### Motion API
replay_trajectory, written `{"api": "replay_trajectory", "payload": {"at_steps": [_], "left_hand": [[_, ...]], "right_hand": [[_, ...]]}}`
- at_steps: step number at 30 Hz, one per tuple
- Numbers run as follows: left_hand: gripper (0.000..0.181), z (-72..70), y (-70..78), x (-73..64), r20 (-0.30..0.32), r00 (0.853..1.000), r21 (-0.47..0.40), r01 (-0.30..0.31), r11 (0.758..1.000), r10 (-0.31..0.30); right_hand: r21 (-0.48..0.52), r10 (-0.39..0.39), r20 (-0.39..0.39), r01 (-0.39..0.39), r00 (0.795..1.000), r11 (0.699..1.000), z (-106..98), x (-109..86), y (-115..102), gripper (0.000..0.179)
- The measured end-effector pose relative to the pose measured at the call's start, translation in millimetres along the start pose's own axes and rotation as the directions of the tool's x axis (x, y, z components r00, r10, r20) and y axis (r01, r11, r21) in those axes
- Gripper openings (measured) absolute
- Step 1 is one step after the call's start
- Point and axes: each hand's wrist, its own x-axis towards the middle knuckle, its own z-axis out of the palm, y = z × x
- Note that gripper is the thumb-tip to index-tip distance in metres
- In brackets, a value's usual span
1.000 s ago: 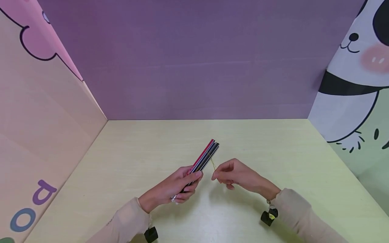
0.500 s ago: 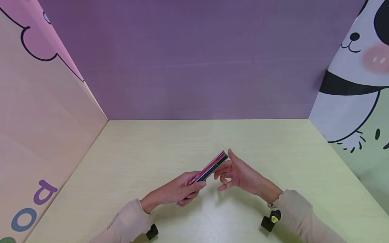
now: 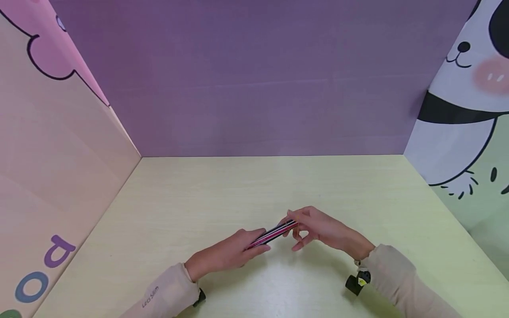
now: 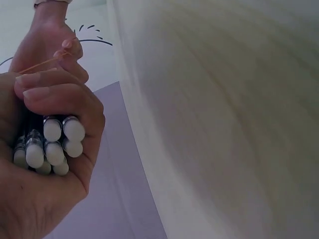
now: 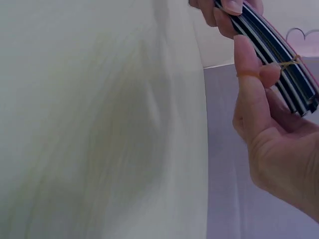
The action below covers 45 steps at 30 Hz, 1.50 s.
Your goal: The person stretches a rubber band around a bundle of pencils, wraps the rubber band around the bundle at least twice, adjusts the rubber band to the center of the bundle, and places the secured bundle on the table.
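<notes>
head view: above the pale surface [image 3: 199, 198], our left hand [image 3: 234, 252] grips the bundle of slim dark and red-pink pencils [image 3: 272, 234], presumably to leave the right end free; there our right hand [image 3: 324, 229], fingers partly curled, hooks the thin orange-yellow elastic band [image 5: 289, 63], probably for tension.

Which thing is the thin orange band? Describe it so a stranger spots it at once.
Above the pale wood-grain tabletop, the person's left hand grips slim dark-and-pink pencils with white erasers. At their other end, by the right hand, is the thin orange band: the only stringlike thing, hooked over a finger, beside straight, stiff pencils.
</notes>
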Motion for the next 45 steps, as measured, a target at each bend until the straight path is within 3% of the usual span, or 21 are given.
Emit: {"api": "replay_trajectory", "payload": {"at_steps": [5, 8, 12, 15, 17, 18, 21, 23, 25, 26, 29, 31, 32, 35, 38, 42, 45], "left_hand": [[0.019, -0.2, 0.8, -0.8, -0.001, 1.0, -0.019, -0.006, 1.0, 0.006], [0.025, -1.6, 1.3, -1.8, 0.012, 1.0, -0.119, -0.008, 0.993, 0.009], [0.034, -6.7, 3.0, -2.0, 0.023, 1.0, -0.286, 0.01, 0.958, -0.003], [0.04, -12.2, 3.3, -0.5, 0.01, 1.0, -0.388, 0.009, 0.922, -0.006], [0.042, -15.6, 2.1, 0.0, 0.003, 1.0, -0.441, 0.013, 0.898, -0.013], [0.043, -17.0, 1.3, 0.0, 0.005, 1.0, -0.468, 0.019, 0.884, -0.019], [0.045, -18.9, -1.4, 0.3, 0.036, 0.998, -0.546, 0.061, 0.836, -0.05], [0.043, -18.2, -2.1, 0.7, 0.066, 0.996, -0.594, 0.083, 0.8, -0.054], [0.041, -16.8, -1.7, 1.2, 0.09, 0.995, -0.636, 0.096, 0.766, -0.051], [0.04, -16.0, -1.2, 1.3, 0.1, 0.994, -0.653, 0.097, 0.751, -0.041], [0.036, -14.0, 0.8, 1.2, 0.113, 0.993, -0.693, 0.09, 0.716, -0.015], [0.033, -13.5, 2.1, 0.5, 0.117, 0.993, -0.71, 0.084, 0.699, 0.0], [0.031, -13.5, 2.4, -0.2, 0.117, 0.993, -0.716, 0.082, 0.693, 0.003], [0.028, -13.7, 3.4, -0.5, 0.111, 0.994, -0.726, 0.076, 0.684, 0.007], [0.029, -13.6, 3.9, -0.3, 0.113, 0.994, -0.725, 0.079, 0.684, 0.006], [0.03, -13.1, 5.2, 0.1, 0.107, 0.994, -0.721, 0.073, 0.689, 0.006], [0.033, -11.3, 6.3, 0.7, 0.096, 0.995, -0.701, 0.06, 0.711, 0.011]], "right_hand": [[-0.103, -0.029, -0.066, 0.022, 0.997, 0.994, 7.3, 3.3, 5.6, 0.025], [-0.117, -0.034, -0.108, 0.021, 0.994, 0.993, 11.4, 5.8, 10.8, 0.019], [-0.153, -0.071, -0.146, 0.048, 0.987, 0.987, 12.5, 4.5, 15.4, 0.022], [-0.243, -0.2, -0.204, 0.148, 0.958, 0.959, 13.2, -1.2, 18.2, 0.026], [-0.365, -0.346, -0.245, 0.244, 0.906, 0.898, 16.6, -6.2, 19.7, 0.023], [-0.434, -0.428, -0.258, 0.292, 0.866, 0.853, 19.4, -8.8, 19.5, 0.019], [-0.625, -0.661, -0.224, 0.415, 0.716, 0.661, 29.7, -13.9, 16.9, 0.02], [-0.676, -0.753, -0.162, 0.484, 0.638, 0.556, 36.9, -14.4, 13.5, 0.026], [-0.671, -0.811, -0.077, 0.571, 0.58, 0.472, 42.6, -12.8, 10.9, 0.03], [-0.656, -0.828, -0.045, 0.609, 0.56, 0.447, 44.7, -11.7, 10.3, 0.033], [-0.63, -0.851, -0.012, 0.658, 0.525, 0.414, 48.1, -9.3, 9.3, 0.036], [-0.632, -0.848, -0.054, 0.64, 0.528, 0.438, 48.5, -8.6, 9.4, 0.038], [-0.632, -0.833, -0.087, 0.616, 0.546, 0.469, 48.7, -8.4, 9.0, 0.038], [-0.599, -0.757, -0.186, 0.539, 0.626, 0.593, 47.3, -9.4, 8.3, 0.019], [-0.47, -0.67, -0.24, 0.52, 0.703, 0.714, 44.7, -11.6, 8.7, 0.011], [-0.306, -0.609, -0.277, 0.532, 0.743, 0.789, 40.5, -13.6, 11.5, 0.013], [-0.193, -0.498, -0.38, 0.459, 0.779, 0.867, 37.4, -11.3, 16.0, 0.016]]}}
